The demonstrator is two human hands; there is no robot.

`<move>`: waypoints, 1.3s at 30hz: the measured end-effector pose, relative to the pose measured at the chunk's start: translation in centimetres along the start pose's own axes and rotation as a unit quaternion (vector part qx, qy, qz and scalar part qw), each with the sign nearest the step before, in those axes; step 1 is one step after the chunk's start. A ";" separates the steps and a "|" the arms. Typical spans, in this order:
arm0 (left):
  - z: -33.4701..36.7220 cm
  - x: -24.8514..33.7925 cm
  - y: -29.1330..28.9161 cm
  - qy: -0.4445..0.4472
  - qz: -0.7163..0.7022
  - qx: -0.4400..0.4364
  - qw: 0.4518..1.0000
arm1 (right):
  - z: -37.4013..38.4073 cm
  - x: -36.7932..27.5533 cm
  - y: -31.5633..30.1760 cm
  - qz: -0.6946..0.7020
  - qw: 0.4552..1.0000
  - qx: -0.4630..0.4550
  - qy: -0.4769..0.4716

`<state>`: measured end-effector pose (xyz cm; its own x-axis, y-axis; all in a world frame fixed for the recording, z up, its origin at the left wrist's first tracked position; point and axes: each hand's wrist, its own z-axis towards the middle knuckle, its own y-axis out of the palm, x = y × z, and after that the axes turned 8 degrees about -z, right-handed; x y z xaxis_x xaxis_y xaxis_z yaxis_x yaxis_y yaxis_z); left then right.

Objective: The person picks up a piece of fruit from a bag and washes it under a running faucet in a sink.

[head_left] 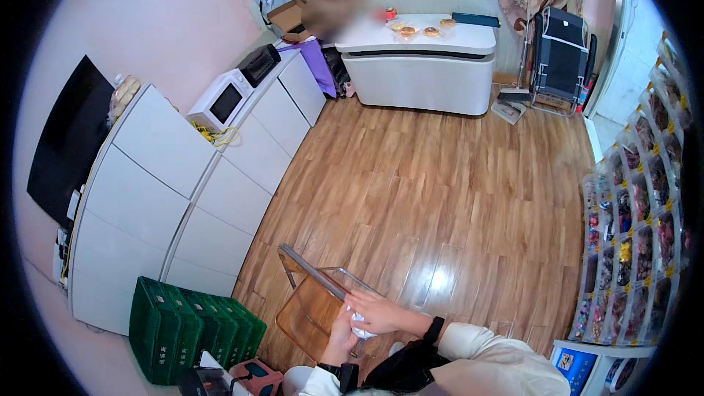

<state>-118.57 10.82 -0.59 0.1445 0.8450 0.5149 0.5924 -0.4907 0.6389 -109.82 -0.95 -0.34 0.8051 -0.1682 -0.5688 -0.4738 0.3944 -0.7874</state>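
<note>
Low in the middle of the head view, my hands meet beside a chair [304, 315] with a brown see-through seat and a metal frame. A small crumpled white wad [361, 325], like a cloth or tissue, shows between them. My left hand [340, 336] is closed against the wad from the left. Over the wad's upper side lies my right hand [375, 312], its fingertips close to the end of the chair's grey top bar [312, 270]. Whether those fingers touch the bar or grip the wad is hidden. Dark bands circle both wrists.
Stacked green crates [194, 330] stand left of the chair, below white cabinets [213, 198] bearing a microwave [220, 100]. Across the wooden floor [418, 191] is a white counter [418, 77] with packaged round foods. A rack of small clear bins [623, 249] lines the right.
</note>
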 end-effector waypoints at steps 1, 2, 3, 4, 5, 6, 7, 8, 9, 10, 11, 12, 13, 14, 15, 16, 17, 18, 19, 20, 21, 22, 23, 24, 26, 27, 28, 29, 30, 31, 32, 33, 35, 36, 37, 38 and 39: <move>0.6 -0.7 -0.9 0.023 0.008 0.013 1.000 | -0.2 1.1 -0.1 0.021 0.997 -0.065 -0.026; 1.2 -1.0 -2.0 -0.006 -0.001 0.028 1.000 | -0.3 2.1 -0.2 0.058 0.997 -0.045 -0.038; 1.2 -1.0 -1.6 0.014 0.002 0.051 0.999 | -0.2 3.0 -0.5 0.096 0.994 -0.028 -0.053; 0.7 -1.1 -0.9 0.035 0.002 0.073 0.997 | 0.1 3.7 -0.7 0.133 0.989 -0.013 -0.069; 0.5 -1.1 -0.6 0.057 0.001 0.098 0.994 | 0.8 4.4 -1.0 0.089 0.996 0.022 -0.014; 0.6 -1.2 -2.5 0.064 -0.019 0.082 0.994 | 1.3 4.7 -1.4 0.046 0.997 0.046 0.037; -0.1 -1.1 -2.9 0.072 -0.031 0.086 0.993 | 1.6 4.9 -1.5 0.001 0.994 0.070 0.087; -1.0 -1.1 -3.3 0.082 -0.044 0.092 0.991 | 2.5 5.5 -0.2 0.029 0.989 0.074 0.125; -2.2 -1.2 -3.0 0.094 -0.058 0.100 0.989 | 3.3 6.4 1.7 0.071 0.987 0.062 0.131; -3.4 -1.1 -1.9 0.088 -0.073 0.180 0.977 | 4.4 7.3 3.7 0.110 0.984 0.049 0.134; -4.1 -1.4 -2.9 0.085 -0.014 0.203 0.975 | 5.2 7.3 5.1 0.152 0.979 0.030 0.133; -5.0 -1.8 -4.7 0.081 0.042 0.229 0.969 | 6.3 6.6 5.2 0.178 0.972 -0.026 0.154; -6.4 -2.1 -4.9 0.073 0.094 0.258 0.959 | 7.5 6.1 5.0 0.198 0.961 -0.085 0.174; -7.4 -2.7 -4.6 0.106 0.111 0.271 0.950 | 8.0 5.4 5.3 0.213 0.947 -0.146 0.193; -8.3 -2.4 -4.9 0.088 0.103 0.278 0.951 | 8.4 6.3 7.8 0.220 0.954 -0.127 0.161; -9.3 -3.1 -5.9 0.068 0.085 0.288 0.951 | 8.2 7.3 10.3 0.228 0.958 -0.116 0.128; -10.6 -4.0 -7.0 0.048 0.062 0.297 0.952 | 8.1 6.8 10.9 0.201 0.961 -0.122 0.145; -11.9 -5.2 -7.8 0.063 0.062 0.303 0.949 | 8.3 6.4 11.1 0.170 0.964 -0.126 0.161; -12.7 -5.9 -8.2 0.075 0.072 0.301 0.948 | 8.3 7.7 12.4 0.192 0.952 -0.149 0.187; -13.5 -6.8 -8.7 0.073 0.057 0.315 0.945 | 8.3 9.5 13.7 0.207 0.939 -0.170 0.215; -14.7 -7.6 -9.1 0.071 0.041 0.331 0.940 | 8.6 9.7 14.0 0.170 0.930 -0.234 0.226; -15.5 -8.0 -9.1 0.092 0.072 0.341 0.933 | 8.6 10.1 13.8 0.123 0.917 -0.293 0.241; -16.5 -9.0 -9.3 0.107 0.108 0.350 0.924 | 7.7 10.6 14.1 0.167 0.903 -0.301 0.257; -17.1 -10.5 -10.0 0.145 0.128 0.352 0.916 | 7.3 11.2 14.8 0.215 0.888 -0.301 0.275; -17.8 -13.3 -11.9 0.215 0.182 0.357 0.891 | 5.6 9.0 15.4 0.245 0.866 -0.315 0.299; -18.7 -14.1 -12.2 0.199 0.135 0.354 0.904 | 4.4 6.1 13.9 0.226 0.865 -0.330 0.303; -19.8 -14.1 -11.8 0.183 0.090 0.344 0.917 | 3.6 3.5 12.5 0.206 0.865 -0.338 0.310; -20.8 -14.5 -11.9 0.167 0.051 0.327 0.929 | 1.7 2.7 13.0 0.206 0.864 -0.352 0.295; -21.0 -15.7 -12.4 0.180 0.044 0.320 0.929 | -0.7 2.7 13.7 0.206 0.862 -0.368 0.281; -21.4 -17.1 -13.5 0.193 0.039 0.313 0.929 | -3.3 1.7 14.6 0.276 0.822 -0.387 0.313; -21.9 -17.9 -14.3 0.207 0.037 0.302 0.930 | -5.6 0.8 15.3 0.344 0.778 -0.399 0.343; -22.8 -17.9 -14.7 0.192 0.057 0.299 0.933 | -7.3 -0.8 15.4 0.391 0.738 -0.412 0.365; -24.4 -17.7 -14.9 0.162 0.096 0.295 0.937 | -10.0 -4.0 14.3 0.479 0.647 -0.435 0.403; -24.7 -18.1 -15.6 0.174 0.141 0.302 0.927 | -10.3 -5.2 13.6 0.481 0.638 -0.425 0.426; -24.6 -18.7 -16.3 0.184 0.186 0.310 0.914 | -10.6 -6.5 12.9 0.483 0.626 -0.415 0.450; -24.4 -19.2 -16.9 0.193 0.230 0.317 0.900 | -10.9 -7.4 12.6 0.485 0.613 -0.405 0.475; -24.7 -18.8 -16.6 0.177 0.246 0.297 0.906 | -11.5 -5.9 13.6 0.477 0.677 -0.300 0.473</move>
<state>-150.69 -2.12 -6.78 0.3051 0.3830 0.8719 0.8623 -0.4996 -0.0823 -125.11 -5.01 -10.39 -0.4244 -0.7101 -0.5618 -0.9054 0.3412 0.2527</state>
